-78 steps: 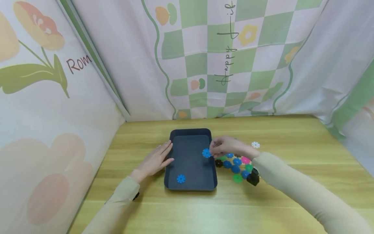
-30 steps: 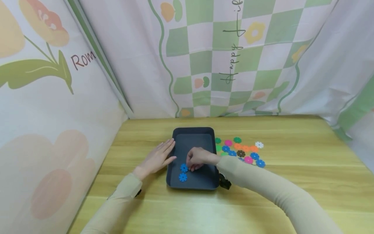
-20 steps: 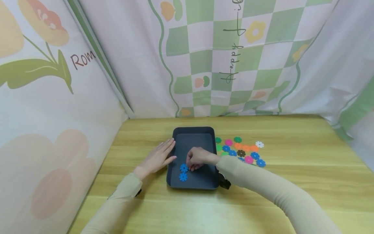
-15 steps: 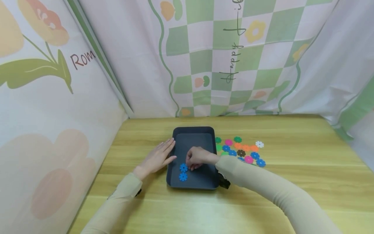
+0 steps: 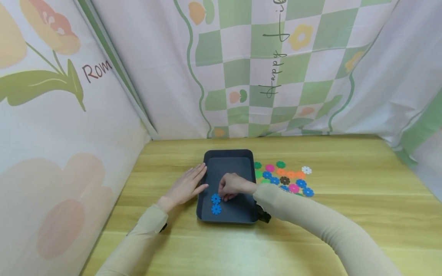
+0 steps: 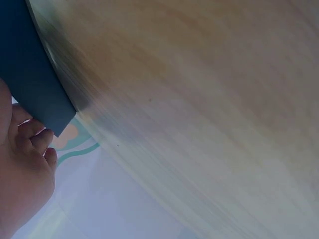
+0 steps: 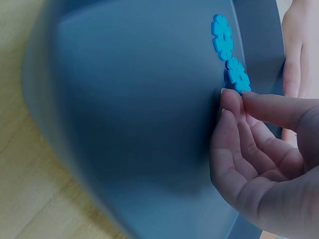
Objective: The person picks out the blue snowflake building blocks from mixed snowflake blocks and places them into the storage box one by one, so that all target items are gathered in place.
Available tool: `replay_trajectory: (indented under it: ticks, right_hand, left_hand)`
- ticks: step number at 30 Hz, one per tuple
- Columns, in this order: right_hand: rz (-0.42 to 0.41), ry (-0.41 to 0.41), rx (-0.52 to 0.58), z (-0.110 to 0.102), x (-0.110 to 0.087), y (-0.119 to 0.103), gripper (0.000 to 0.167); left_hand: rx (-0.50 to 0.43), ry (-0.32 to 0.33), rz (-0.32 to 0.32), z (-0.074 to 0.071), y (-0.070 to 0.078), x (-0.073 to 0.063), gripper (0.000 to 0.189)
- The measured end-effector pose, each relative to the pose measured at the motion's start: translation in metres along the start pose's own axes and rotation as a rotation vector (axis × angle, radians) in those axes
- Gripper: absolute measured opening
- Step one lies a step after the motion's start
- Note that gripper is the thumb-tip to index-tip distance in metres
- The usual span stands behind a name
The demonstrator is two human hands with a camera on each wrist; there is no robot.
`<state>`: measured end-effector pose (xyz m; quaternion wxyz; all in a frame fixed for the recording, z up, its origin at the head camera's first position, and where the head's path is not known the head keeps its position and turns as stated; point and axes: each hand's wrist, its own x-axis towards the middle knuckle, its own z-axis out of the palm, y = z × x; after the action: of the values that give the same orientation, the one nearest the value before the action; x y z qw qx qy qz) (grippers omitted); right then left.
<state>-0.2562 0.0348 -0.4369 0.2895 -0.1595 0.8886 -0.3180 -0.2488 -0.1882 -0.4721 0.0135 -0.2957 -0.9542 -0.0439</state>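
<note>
In the head view a dark grey rectangular tray (image 5: 229, 165) lies on the wooden table. My right hand (image 5: 232, 186) is over it and pinches the edge of a blue snowflake disc (image 7: 238, 74) between thumb and fingertips. A second blue snowflake disc (image 7: 222, 37) lies flat on the tray floor, its edge right at the rim of the pinched one. That pinched disc tilts slightly in the right wrist view. My left hand (image 5: 187, 186) rests against the tray's left wall, fingers stretched along the rim and thumb reaching over it.
Right of the tray lie several loose snowflake discs: orange (image 5: 291, 174), pink (image 5: 294, 188), brown (image 5: 284, 180), white (image 5: 306, 170), plus blue and green ones. My right sleeve (image 5: 293, 205) covers some of them. A printed curtain (image 5: 238, 76) stands behind the table (image 5: 165, 153).
My right hand has carried the blue disc from the tray's right rim to beside the other disc at lower left. In the last second it shifts only slightly leftward. The left hand stays at the rim.
</note>
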Motion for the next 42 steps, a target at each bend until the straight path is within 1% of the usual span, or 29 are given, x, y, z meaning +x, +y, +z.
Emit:
replay_trajectory:
  ticks: [9, 17, 20, 25, 29, 33, 40, 42]
  right_hand:
    - [-0.028, 0.013, -0.005, -0.002, -0.002, 0.000, 0.012]
    - [-0.025, 0.017, 0.009, -0.007, -0.008, 0.002, 0.010]
    - [-0.032, 0.013, 0.035, -0.016, -0.014, 0.004, 0.008]
    - [-0.075, 0.012, 0.098, -0.038, -0.026, 0.013, 0.008]
    - [-0.101, 0.025, 0.142, -0.057, -0.035, 0.027, 0.012]
    - [-0.087, 0.039, 0.173, -0.074, -0.049, 0.040, 0.015]
    - [-0.120, 0.082, 0.171, -0.098, -0.077, 0.071, 0.021]
    - [-0.109, 0.080, 0.176, -0.102, -0.085, 0.081, 0.023]
  left_hand:
    - [-0.002, 0.030, 0.008, 0.001, 0.001, 0.000, 0.068]
    - [0.007, 0.023, 0.007, 0.005, 0.000, 0.000, 0.069]
    - [0.001, 0.026, 0.005, 0.006, 0.000, 0.000, 0.070]
    - [-0.004, 0.035, 0.008, 0.005, 0.000, 0.000, 0.069]
    - [-0.011, 0.042, 0.015, 0.003, 0.001, -0.001, 0.069]
    - [-0.018, 0.042, 0.016, 0.003, 0.001, -0.001, 0.069]
    - [-0.021, 0.037, 0.014, 0.003, 0.001, -0.001, 0.069]
    - [-0.019, 0.039, 0.016, 0.003, 0.001, -0.001, 0.069]
